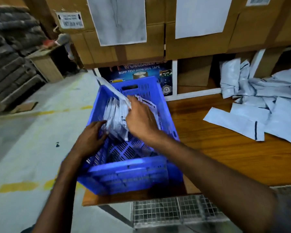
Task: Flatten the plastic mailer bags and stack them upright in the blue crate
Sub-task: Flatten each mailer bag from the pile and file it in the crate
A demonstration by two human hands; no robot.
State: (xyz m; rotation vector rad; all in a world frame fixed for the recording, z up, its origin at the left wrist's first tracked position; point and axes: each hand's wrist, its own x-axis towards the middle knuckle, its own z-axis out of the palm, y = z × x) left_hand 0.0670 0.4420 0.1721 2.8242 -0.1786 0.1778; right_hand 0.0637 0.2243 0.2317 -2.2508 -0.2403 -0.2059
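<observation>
I stood at the corner of the wooden table (225,148), and the blue crate (129,175) sat on this corner in front of me. Inside the crate, in its far half, a stack of mailers (115,121) stood on edge and leaned a little toward me. My left hand (91,137) was inside the crate on the left, with the fingers nearly straight and pressed against the near face of the stack, not curled around anything. My right hand (139,118) came from the right over the stack, and its fingers pinched one flat mailer (110,87), which pointed up and away over the far left rim of the crate. More loose mailers (267,105) lay in a heap on the table, well apart to the right. Behind the crate there was a tape box (138,71), and above it cardboard boxes (158,47).
</observation>
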